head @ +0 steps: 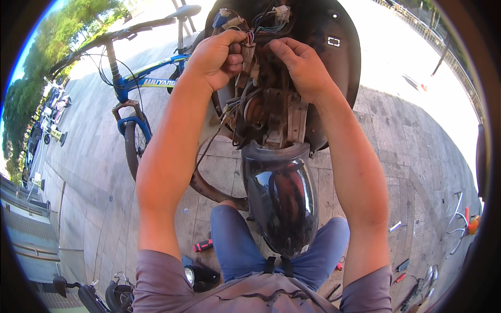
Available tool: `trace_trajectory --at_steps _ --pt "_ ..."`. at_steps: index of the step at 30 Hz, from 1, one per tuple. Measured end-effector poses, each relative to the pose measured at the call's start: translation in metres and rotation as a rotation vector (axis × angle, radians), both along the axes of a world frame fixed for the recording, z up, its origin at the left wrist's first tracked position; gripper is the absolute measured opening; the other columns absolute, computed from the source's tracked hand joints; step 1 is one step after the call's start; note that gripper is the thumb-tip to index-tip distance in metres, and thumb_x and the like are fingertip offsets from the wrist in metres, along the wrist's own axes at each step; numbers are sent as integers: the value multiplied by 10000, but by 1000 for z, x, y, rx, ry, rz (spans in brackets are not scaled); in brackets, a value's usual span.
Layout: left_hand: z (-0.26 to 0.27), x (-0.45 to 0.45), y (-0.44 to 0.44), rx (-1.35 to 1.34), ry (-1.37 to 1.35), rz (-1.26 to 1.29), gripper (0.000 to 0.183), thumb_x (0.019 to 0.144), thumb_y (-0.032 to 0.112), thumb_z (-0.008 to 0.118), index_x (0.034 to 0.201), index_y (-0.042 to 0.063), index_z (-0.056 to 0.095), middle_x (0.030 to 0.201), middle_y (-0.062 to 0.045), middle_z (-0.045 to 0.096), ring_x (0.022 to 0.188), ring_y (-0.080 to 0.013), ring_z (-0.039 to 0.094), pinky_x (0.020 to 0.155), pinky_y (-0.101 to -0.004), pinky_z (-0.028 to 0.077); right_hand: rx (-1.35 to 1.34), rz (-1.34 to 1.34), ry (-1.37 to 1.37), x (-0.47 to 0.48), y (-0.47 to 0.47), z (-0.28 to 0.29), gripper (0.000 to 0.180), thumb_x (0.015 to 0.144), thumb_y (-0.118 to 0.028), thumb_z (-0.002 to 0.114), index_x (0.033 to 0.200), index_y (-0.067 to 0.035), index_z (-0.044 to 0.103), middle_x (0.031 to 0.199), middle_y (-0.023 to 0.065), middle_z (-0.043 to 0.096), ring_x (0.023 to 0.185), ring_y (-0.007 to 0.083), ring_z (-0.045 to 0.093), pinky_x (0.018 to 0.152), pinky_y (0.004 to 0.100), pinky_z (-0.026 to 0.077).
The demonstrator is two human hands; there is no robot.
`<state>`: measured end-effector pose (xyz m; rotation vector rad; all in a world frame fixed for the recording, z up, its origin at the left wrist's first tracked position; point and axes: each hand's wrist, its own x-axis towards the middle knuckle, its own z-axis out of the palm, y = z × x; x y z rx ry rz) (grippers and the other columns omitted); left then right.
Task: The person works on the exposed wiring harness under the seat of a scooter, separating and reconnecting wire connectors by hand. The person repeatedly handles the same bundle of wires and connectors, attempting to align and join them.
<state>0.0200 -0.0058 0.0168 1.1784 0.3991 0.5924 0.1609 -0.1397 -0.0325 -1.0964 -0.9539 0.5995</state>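
Note:
My left hand (220, 54) pinches a bundle of thin coloured wires (249, 38) just above a dirty white plastic connector (248, 51). Close to its right, my right hand (299, 62) has thumb and index finger nearly together beside the wiring; whether something thin is between them cannot be told. Both hands are over the opened front of a scooter, inside its dark body panel (344, 74). A blue connector (221, 18) and a white connector (282, 14) hang above. Below are a round horn (255, 110), a finned metal part (297, 121) and the glossy black front fender (282, 195).
A blue bicycle (150, 80) stands at the left. On the paving lie a red and black tool (202, 245), a headlight unit (199, 277), a wrench (395, 226) and a red-handled screwdriver (400, 278). The fender stands between the person's knees.

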Motion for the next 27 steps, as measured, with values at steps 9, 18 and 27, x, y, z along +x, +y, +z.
trace_trajectory --at_steps 9,18,27 --pt "-2 -2 2 85 59 -25 118 969 169 686 947 53 690 673 29 569 504 -62 412 469 -215 335 73 18 -17 5 2 -5 276 1026 -287 678 1122 -33 728 978 -18 691 883 61 584 783 236 493" --pt "-8 -2 2 158 65 -10 132 965 175 699 979 47 727 715 19 619 524 -60 468 487 -201 387 50 -72 20 0 -6 0 280 1030 -237 660 1193 -15 711 1067 19 709 971 75 600 858 255 507" --pt "-10 -1 5 195 87 -15 137 949 202 735 1002 77 748 745 43 611 560 -55 526 522 -198 435 211 -630 -855 -26 -14 -23 389 959 -176 673 1312 -21 619 1218 209 662 1109 392 652 951 424 524"
